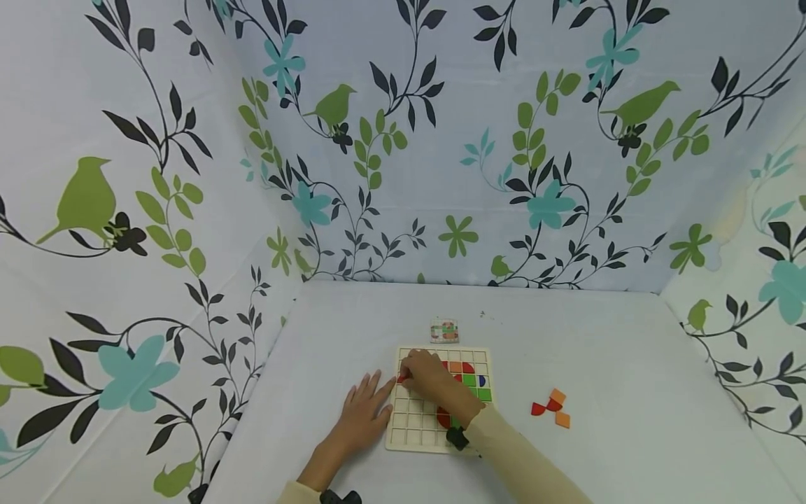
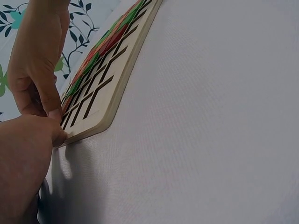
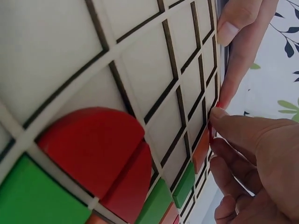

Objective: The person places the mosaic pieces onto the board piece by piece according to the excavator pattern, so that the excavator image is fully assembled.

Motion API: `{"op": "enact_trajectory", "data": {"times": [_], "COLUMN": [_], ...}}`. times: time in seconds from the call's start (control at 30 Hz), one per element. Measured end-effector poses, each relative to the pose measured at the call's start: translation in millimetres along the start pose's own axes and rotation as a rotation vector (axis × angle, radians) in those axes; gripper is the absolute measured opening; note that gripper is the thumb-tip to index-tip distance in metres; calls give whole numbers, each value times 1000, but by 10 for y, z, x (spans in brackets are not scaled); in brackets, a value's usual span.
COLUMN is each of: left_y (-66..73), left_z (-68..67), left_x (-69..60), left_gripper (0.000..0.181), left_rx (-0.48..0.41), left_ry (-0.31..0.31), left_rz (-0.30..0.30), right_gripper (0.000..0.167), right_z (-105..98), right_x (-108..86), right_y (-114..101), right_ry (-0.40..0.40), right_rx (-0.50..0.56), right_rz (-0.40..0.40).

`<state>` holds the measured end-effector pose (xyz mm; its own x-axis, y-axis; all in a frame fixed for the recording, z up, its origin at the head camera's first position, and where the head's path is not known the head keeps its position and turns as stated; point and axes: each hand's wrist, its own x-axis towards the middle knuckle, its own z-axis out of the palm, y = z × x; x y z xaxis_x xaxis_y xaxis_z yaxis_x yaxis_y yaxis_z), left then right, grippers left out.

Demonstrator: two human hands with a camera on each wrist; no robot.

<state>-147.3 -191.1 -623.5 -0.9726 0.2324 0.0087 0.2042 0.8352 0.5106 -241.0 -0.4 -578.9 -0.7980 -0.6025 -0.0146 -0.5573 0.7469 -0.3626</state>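
A wooden grid board [image 1: 408, 439] lies on the white table, some of its squares filled with red, green, orange and blue pieces. My right hand [image 1: 434, 379] reaches across it to the left edge. Between thumb and fingertips it pinches a small red piece [image 3: 212, 132] at a square there, mostly covered by the fingers. In the right wrist view, two red pieces [image 3: 96, 144] sit side by side on the board. My left hand [image 1: 364, 411] rests beside the board with its fingers extended, its fingertips touching the left edge.
Loose orange and red pieces [image 1: 562, 419] lie on the table right of the board. Behind the board is a small card [image 1: 444, 330] with a coloured pattern. A patterned cloth [image 1: 390, 175] with birds and leaves hangs around the table.
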Motion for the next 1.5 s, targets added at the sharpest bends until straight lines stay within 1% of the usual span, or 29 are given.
{"op": "enact_trajectory", "data": {"times": [0.17, 0.27, 0.3, 0.33, 0.43, 0.5, 0.57, 0.6, 0.67, 0.7, 0.8, 0.9, 0.97, 1.03, 1.07, 1.13, 1.23, 1.3, 1.4, 1.5], "left_y": [-4, -2, 1, 4, 14, 25, 34, 39, 42, 43, 38, 38, 27, 19, 11, 4, 6, 12, 23, 35], "left_z": [-12, -17, -18, -18, -14, -20, -27, -32, -36, -38, -31, -28, -14, -4, 5, 16, 20, 20, 12, 5], "left_x": [13, 17, 17, 17, 12, 9, 5, 5, 1, 1, -5, -19, -21, -23, -21, -16, -13, -12, -9, -1], "left_gripper": [53, 53, 54, 54, 54, 54, 54, 54, 54, 54, 54, 54, 54, 55, 54, 55, 55, 55, 55, 54], "left_rx": [1, 1, 1, 1, -6, -12, -15, -12, -9, -7, 1, 2, 3, 1, 0, 2, 3, 0, -7, -11], "left_ry": [15, 19, 18, 18, 21, 23, 19, 13, 9, 6, 0, -2, -2, 0, 4, 6, 7, 6, 6, 7], "left_rz": [9, 10, 8, 8, 11, 10, 5, -1, -6, -10, -20, -25, -31, -37, -36, -43, -42, -42, -36, -25], "right_gripper": [8, 9, 9, 10, 11, 10, 13, 14, 16, 18, 30, 49, 62, 67, 66, 56, 37, 28, 29, 35], "right_z": [17, 18, 17, 11, -97, -196, -294, -321, -383, -402, -505, -624, -679, -703, -701, -670, -624, -599, -561, -515], "right_x": [-11, -62, -94, -132, -308, -454, -612, -690, -861, -952, -1260, -1564, -1736, -1854, -1891, -1928, -1898, -1850, -1762, -1701], "right_y": [35, 74, 100, 134, 256, 366, 503, 588, 754, 849, 1099, 1319, 1442, 1522, 1551, 1586, 1592, 1588, 1572, 1569], "right_ry": [35, 91, 122, 146, 158, 150, 132, 141, 153, 162, 191, 162, 129, 104, 106, 132, 178, 193, 194, 190], "right_rx": [-21, -9, -3, 12, 132, 230, 302, 311, 324, 310, 256, 182, 148, 147, 144, 157, 163, 162, 189, 224], "right_rz": [-27, -46, -53, -57, -22, 31, 110, 144, 239, 282, 446, 616, 691, 728, 724, 694, 637, 587, 534, 529]}}
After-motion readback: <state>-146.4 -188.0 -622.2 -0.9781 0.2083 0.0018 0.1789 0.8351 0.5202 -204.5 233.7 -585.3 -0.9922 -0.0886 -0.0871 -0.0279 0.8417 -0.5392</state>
